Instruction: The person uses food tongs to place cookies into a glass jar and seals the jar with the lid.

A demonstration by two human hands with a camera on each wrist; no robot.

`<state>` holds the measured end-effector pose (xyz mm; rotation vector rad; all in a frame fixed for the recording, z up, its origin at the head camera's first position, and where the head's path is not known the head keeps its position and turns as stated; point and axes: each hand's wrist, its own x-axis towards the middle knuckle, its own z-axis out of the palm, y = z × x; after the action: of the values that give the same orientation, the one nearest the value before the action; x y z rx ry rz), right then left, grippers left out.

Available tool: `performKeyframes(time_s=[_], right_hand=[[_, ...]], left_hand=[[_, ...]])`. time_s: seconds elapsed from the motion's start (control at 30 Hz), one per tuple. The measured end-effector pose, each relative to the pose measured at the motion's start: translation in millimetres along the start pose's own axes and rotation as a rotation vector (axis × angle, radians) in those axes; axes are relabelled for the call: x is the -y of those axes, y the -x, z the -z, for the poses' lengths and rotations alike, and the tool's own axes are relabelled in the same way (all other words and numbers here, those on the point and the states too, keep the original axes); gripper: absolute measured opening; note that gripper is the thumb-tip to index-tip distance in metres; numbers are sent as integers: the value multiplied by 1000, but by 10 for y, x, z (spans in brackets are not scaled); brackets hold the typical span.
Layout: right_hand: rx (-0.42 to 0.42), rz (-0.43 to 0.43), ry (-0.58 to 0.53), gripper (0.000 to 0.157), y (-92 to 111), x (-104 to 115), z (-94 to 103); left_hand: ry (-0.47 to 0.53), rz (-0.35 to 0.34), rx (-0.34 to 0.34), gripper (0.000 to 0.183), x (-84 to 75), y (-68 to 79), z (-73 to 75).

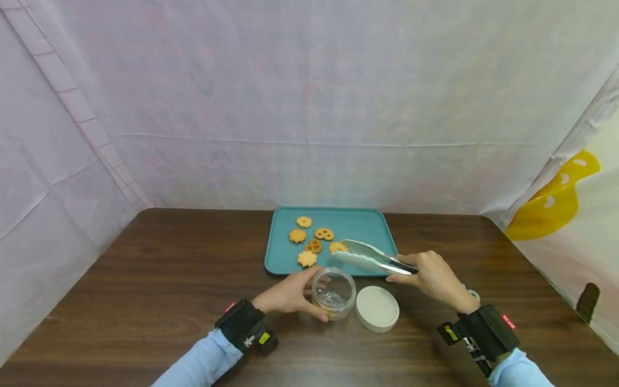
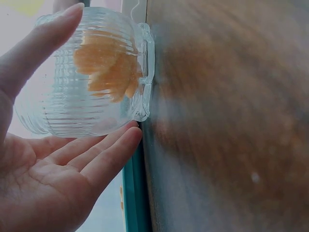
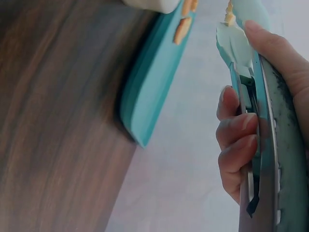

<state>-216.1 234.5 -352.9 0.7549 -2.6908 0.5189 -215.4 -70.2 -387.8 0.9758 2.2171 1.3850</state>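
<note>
My left hand (image 1: 292, 293) holds a clear ribbed glass jar (image 1: 333, 293) on the table, thumb on the near side and fingers round the far side. Orange-yellow cookies (image 2: 107, 65) show through its wall, low in the jar. In my right hand (image 1: 430, 278) are tongs (image 1: 361, 262) with pale mint tips and metal arms. Their tips reach over the teal tray (image 1: 365, 223), with a round cookie (image 1: 338, 247) between them. The right wrist view shows that cookie's edge (image 3: 230, 13) between the tips.
Several cookies and pretzel-shaped biscuits (image 1: 324, 234) lie on the tray's left half. A white round lid (image 1: 377, 308) sits right of the jar. The brown wooden table (image 1: 193, 258) meets a pale curtain (image 1: 309, 107) behind. A yellow shape (image 1: 546, 215) hangs at the right.
</note>
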Motion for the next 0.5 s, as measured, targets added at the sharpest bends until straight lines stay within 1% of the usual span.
performKeyframes(time_s=[0.2, 0.33, 0.5], right_hand=[[-11, 13, -47, 56, 58, 62, 87], [3, 21, -87, 55, 101, 87, 126], [13, 62, -119, 52, 159, 90, 148]], left_hand=[[1, -7, 5, 77, 4, -1, 10], [-2, -14, 6, 76, 15, -2, 7], [-15, -10, 7, 76, 28, 3, 1]])
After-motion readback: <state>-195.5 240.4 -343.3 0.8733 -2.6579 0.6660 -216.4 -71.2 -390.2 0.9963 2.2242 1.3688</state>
